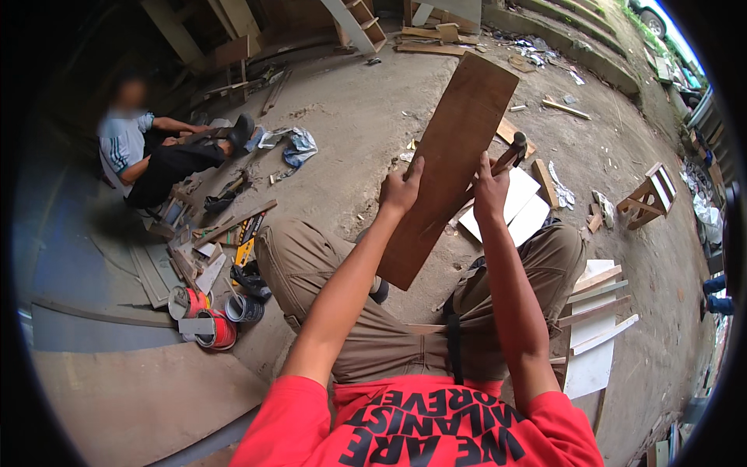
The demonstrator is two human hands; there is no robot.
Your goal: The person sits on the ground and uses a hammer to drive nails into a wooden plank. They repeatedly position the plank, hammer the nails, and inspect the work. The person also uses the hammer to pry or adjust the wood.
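A long brown wooden board (453,156) is held up at a slant over my lap, its far end leaning right. My left hand (402,189) grips its left edge, thumb on the face and fingers behind. My right hand (492,191) is closed at the board's right edge and also holds a hammer (513,148). The hammer's head sticks up past that hand; much of its handle is hidden. Below the right hand, white panels (527,204) lie on the ground beside my knee.
Paint cans (220,330) and a heap of wood offcuts (187,261) sit to my left. Another person (156,148) sits on the ground farther left. At right are a small wooden stool (652,194) and strips of wood on a white sheet (585,366). Concrete steps (576,47) rise at the back.
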